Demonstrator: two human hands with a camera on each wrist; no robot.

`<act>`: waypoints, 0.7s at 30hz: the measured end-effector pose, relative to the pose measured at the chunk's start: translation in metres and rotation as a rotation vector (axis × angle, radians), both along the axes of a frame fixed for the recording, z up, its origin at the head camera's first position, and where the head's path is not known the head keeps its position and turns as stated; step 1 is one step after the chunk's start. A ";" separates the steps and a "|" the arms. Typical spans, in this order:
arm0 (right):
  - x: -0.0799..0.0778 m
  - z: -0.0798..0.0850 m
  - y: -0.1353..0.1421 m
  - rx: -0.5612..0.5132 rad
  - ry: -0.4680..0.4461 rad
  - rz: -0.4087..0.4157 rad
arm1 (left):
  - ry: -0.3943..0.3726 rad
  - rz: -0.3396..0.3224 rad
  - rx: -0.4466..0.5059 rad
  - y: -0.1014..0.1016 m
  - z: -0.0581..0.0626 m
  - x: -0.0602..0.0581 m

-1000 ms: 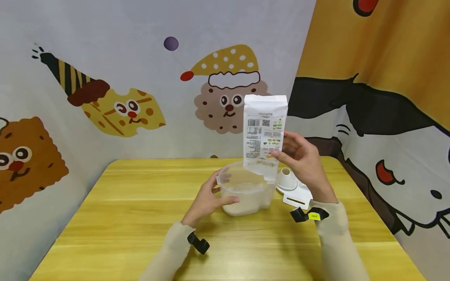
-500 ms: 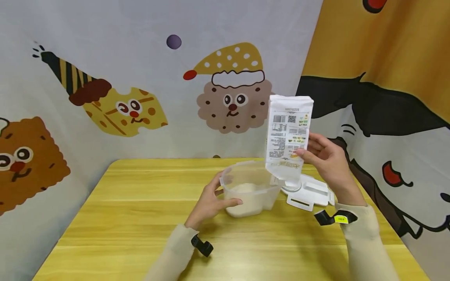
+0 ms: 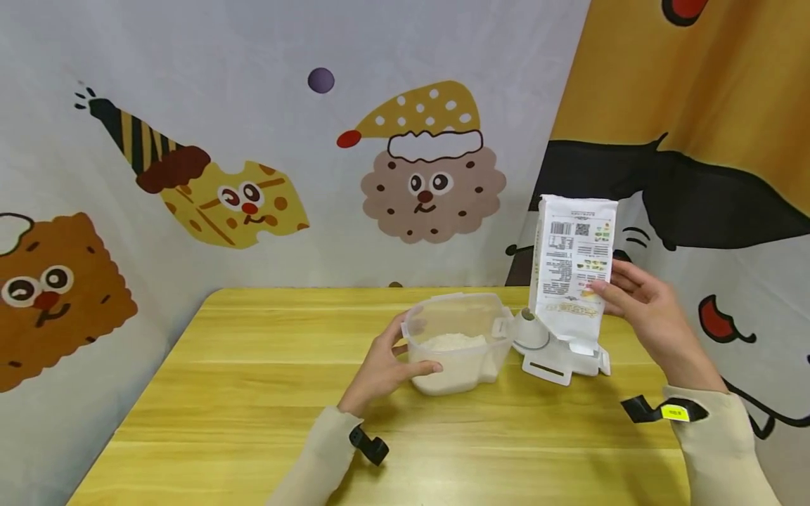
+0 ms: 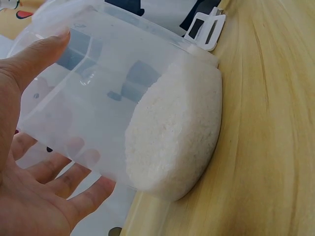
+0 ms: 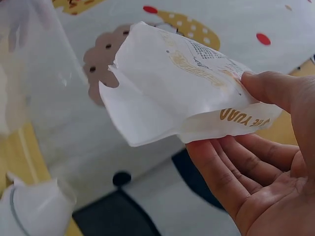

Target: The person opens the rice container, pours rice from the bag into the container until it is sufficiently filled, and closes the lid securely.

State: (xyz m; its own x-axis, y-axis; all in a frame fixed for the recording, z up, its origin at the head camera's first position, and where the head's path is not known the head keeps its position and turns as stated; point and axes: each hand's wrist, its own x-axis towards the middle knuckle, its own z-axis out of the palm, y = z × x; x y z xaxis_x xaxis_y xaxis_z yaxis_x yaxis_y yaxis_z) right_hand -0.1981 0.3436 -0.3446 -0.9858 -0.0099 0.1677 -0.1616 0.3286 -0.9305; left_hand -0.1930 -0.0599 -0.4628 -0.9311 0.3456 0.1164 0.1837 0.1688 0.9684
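Observation:
My left hand [image 3: 382, 365] holds a clear plastic container [image 3: 462, 307] by its left side, thumb at the front and fingers behind. The container stands upright on the table, partly filled with white rice [image 4: 172, 132]. To its right, my right hand [image 3: 652, 320] pinches a white printed paper bag [image 3: 572, 263] between thumb and fingers. The bag hangs with its torn end downward, above a white plastic lid [image 3: 549, 368] lying on the table. In the right wrist view the torn edge gapes, and the inside of the bag cannot be made out.
A white cone-shaped spout [image 3: 530, 332] sits at the lid's left end, close by the container. Yellow wood-grain table [image 3: 253, 400] lies beneath everything. A cartoon-printed curtain [image 3: 253, 126] rises behind its back edge.
My right hand has carried the bag rightward from above the container to above the lid, slightly lower. The left hand keeps its grip on the container.

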 end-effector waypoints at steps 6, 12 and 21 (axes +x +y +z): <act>-0.001 -0.012 0.027 0.146 -0.085 -0.076 | 0.001 0.016 -0.006 -0.001 0.000 -0.001; 0.003 -0.030 0.055 0.183 -0.193 -0.109 | 0.005 0.006 -0.002 -0.001 -0.001 -0.002; 0.012 -0.062 0.097 0.220 -0.270 -0.143 | 0.004 0.001 0.002 0.000 -0.003 -0.002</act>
State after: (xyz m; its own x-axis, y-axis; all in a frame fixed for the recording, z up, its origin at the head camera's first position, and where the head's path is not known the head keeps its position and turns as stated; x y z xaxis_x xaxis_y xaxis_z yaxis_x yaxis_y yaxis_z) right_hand -0.1861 0.4410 -0.4069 -0.9882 0.1244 -0.0894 0.1422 0.5273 -0.8377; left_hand -0.1951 -0.0597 -0.4661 -0.9311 0.3441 0.1206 0.1870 0.1666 0.9681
